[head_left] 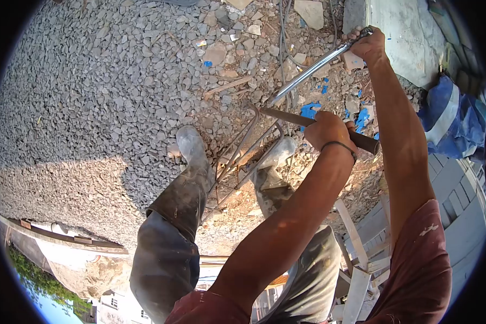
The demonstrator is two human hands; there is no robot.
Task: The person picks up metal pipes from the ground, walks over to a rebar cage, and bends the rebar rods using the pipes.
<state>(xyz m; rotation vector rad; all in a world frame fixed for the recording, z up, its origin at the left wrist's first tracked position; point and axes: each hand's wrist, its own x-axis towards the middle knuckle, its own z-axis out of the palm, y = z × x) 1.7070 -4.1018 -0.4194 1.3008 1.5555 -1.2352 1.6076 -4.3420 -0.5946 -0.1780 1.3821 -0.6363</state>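
My left hand [329,129] is closed around a dark, tapering bar [289,116], whose wider end sticks out to the right of the fist. I cannot tell if the bar is wood or metal. Farther up and right, my right hand [370,46] grips the upper end of a shiny metal tube [313,68]. That tube slants down to the left, its low end close to the dark bar's thin tip. Below them, a frame of bent rebar [237,154] with hooked ends stands between my boots [191,143]. Whether tube and bar touch the rebar is unclear.
Grey gravel [102,81] covers the left side. Stones, blue scraps [310,110] and a wood stick [228,86] litter the dirt ahead. A pale slab [402,38] stands at upper right, above a blue cloth or bag [448,119]. Pale wooden pieces [356,237] lie by my right leg.
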